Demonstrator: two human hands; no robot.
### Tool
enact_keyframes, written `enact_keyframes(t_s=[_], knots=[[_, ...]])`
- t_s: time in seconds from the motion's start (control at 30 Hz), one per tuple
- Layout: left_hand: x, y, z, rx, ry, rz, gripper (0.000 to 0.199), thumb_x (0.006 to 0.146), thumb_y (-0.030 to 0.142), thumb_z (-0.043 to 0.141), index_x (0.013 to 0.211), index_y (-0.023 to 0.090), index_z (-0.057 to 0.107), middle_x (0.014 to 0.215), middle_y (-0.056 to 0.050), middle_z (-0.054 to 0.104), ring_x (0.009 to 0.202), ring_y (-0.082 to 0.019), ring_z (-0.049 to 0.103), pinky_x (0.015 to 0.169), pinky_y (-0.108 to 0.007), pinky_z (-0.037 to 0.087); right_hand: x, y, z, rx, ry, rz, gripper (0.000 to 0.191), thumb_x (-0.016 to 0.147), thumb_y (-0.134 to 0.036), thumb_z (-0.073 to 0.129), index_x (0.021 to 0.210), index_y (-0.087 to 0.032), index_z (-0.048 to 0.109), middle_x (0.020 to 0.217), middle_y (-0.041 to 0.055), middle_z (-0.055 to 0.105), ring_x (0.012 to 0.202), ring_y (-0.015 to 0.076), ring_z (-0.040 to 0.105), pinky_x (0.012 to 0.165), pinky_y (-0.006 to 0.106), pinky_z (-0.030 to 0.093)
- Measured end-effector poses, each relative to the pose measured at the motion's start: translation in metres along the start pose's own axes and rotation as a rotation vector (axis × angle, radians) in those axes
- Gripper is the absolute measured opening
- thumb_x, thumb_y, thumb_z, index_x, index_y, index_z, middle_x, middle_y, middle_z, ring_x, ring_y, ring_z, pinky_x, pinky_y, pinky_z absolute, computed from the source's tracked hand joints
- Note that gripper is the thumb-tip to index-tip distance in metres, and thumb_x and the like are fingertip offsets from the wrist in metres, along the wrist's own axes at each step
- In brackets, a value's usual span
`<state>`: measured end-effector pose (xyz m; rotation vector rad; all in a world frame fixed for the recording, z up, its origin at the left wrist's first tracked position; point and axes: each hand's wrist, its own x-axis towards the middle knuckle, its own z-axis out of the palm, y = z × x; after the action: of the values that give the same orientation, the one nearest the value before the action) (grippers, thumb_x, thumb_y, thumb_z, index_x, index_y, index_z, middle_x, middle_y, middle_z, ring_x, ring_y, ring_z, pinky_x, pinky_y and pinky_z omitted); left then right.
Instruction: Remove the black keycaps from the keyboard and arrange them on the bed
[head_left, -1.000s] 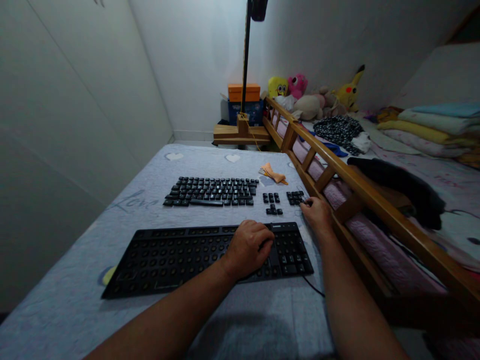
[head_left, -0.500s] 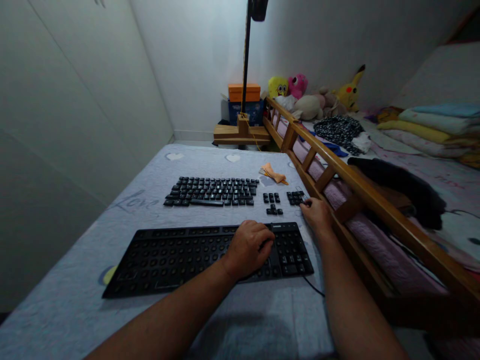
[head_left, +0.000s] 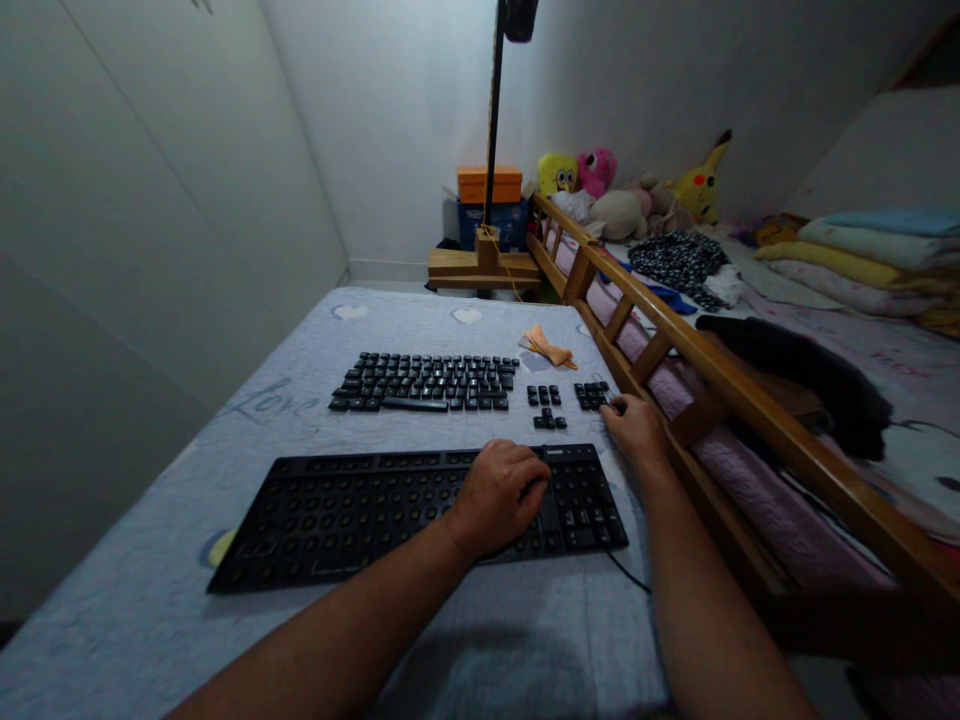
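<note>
A black keyboard (head_left: 345, 510) lies across the bed sheet, most of its keycaps off and a few still on the number pad at its right end. My left hand (head_left: 501, 498) rests over its right half, fingers curled closed; what is inside them is hidden. Beyond the keyboard, loose black keycaps (head_left: 427, 380) lie in keyboard-like rows, with small groups of navigation keycaps (head_left: 544, 395) and arrow keycaps (head_left: 550, 420). My right hand (head_left: 631, 425) is beside the number-pad keycaps (head_left: 589, 394), fingertips closed on what looks like a wire keycap puller (head_left: 611, 397).
An orange cloth bow (head_left: 549, 346) lies at the far right of the sheet. A wooden bed rail (head_left: 667, 330) runs close along the right side. A cable (head_left: 628, 572) leaves the keyboard's near edge. Behind stand a wooden stand (head_left: 484, 268) and an orange box (head_left: 489, 184).
Both hands stay in nearly the same places. The whole view has shifted very slightly; the keyboard and keycaps keep their arrangement.
</note>
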<state>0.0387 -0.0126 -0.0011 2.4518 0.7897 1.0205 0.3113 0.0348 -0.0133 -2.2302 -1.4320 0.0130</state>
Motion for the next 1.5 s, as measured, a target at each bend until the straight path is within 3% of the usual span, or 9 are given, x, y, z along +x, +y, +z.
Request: enact_keyframes(t_s=[0.23,0.43,0.63,0.73,0.8,0.97,1.17,1.33,1.5], knots=[[-0.001,-0.002,0.001,0.016,-0.031,0.003,0.008,0.082,0.015,0.064,0.088,0.02,0.067,0.086,-0.003,0.071,0.084,-0.02,0.063,0.079,-0.036,0.045,0.0,-0.004,-0.012,0.27,0.116,0.029,0.03,0.079,-0.038,0.055,0.083,-0.015,0.073,0.09,0.014,0.074,0.086,0.0267,0.065,0.078,0.035,0.047],[-0.001,-0.003,0.002,0.014,-0.106,0.008,0.005,0.082,0.02,0.067,0.088,0.02,0.067,0.087,-0.004,0.07,0.085,-0.02,0.063,0.08,-0.036,0.044,-0.002,-0.009,-0.021,0.661,0.136,0.106,0.04,0.081,-0.044,0.044,0.084,-0.014,0.069,0.072,0.0074,0.068,0.057,0.0167,0.058,0.053,0.027,0.046],[-0.003,-0.005,0.005,0.029,-0.113,0.005,0.008,0.082,0.018,0.066,0.09,0.02,0.067,0.088,-0.004,0.07,0.087,-0.021,0.063,0.082,-0.036,0.044,-0.011,-0.019,-0.042,0.946,0.138,0.112,0.035,0.08,-0.043,0.043,0.08,-0.017,0.066,0.07,0.0036,0.062,0.059,0.0141,0.058,0.054,0.024,0.048],[-0.003,-0.006,0.005,0.039,-0.127,0.004,0.009,0.082,0.017,0.067,0.09,0.02,0.067,0.089,-0.003,0.07,0.087,-0.021,0.062,0.081,-0.036,0.044,-0.026,-0.026,-0.057,1.048,0.064,0.064,0.029,0.083,-0.04,0.047,0.075,-0.019,0.066,0.057,-0.0027,0.049,0.048,0.011,0.046,0.045,0.022,0.039],[-0.003,-0.005,0.005,0.048,-0.144,0.001,0.009,0.082,0.018,0.067,0.09,0.021,0.067,0.088,-0.003,0.069,0.086,-0.021,0.062,0.08,-0.036,0.044,-0.039,-0.031,-0.064,1.075,-0.014,0.023,0.031,0.087,-0.04,0.046,0.074,-0.019,0.065,0.053,-0.0043,0.044,0.045,0.0104,0.041,0.043,0.022,0.036],[-0.002,-0.004,0.005,0.075,-0.172,0.005,0.006,0.082,0.019,0.067,0.089,0.02,0.068,0.086,-0.003,0.068,0.085,-0.021,0.061,0.079,-0.036,0.044,-0.076,-0.042,-0.066,1.109,-0.118,0.073,0.035,0.09,-0.051,0.053,0.084,-0.019,0.066,0.065,-0.0021,0.054,0.055,0.0119,0.05,0.051,0.024,0.044],[-0.001,-0.001,0.002,0.103,-0.192,0.018,0.006,0.084,0.022,0.066,0.089,0.02,0.067,0.085,-0.003,0.067,0.084,-0.021,0.06,0.079,-0.036,0.044,-0.104,-0.046,-0.057,0.981,0.048,0.126,0.038,0.09,-0.055,0.053,0.095,-0.021,0.067,0.083,0.0023,0.063,0.079,0.0169,0.061,0.077,0.03,0.05],[0.0,0.002,-0.001,0.143,-0.229,0.022,0.006,0.085,0.024,0.065,0.088,0.02,0.067,0.086,-0.003,0.067,0.085,-0.021,0.06,0.08,-0.035,0.043,-0.11,-0.041,-0.046,0.937,0.05,0.149,0.042,0.088,-0.059,0.053,0.097,-0.021,0.068,0.086,0.0038,0.065,0.081,0.0189,0.061,0.079,0.033,0.049],[0.001,0.003,-0.002,0.164,-0.256,0.028,0.007,0.087,0.025,0.062,0.09,0.02,0.067,0.088,-0.003,0.067,0.087,-0.021,0.059,0.081,-0.034,0.042,-0.111,-0.034,-0.031,1.074,0.083,0.201,0.041,0.087,-0.058,0.056,0.096,-0.021,0.068,0.088,0.0034,0.066,0.08,0.0184,0.061,0.08,0.034,0.048]])
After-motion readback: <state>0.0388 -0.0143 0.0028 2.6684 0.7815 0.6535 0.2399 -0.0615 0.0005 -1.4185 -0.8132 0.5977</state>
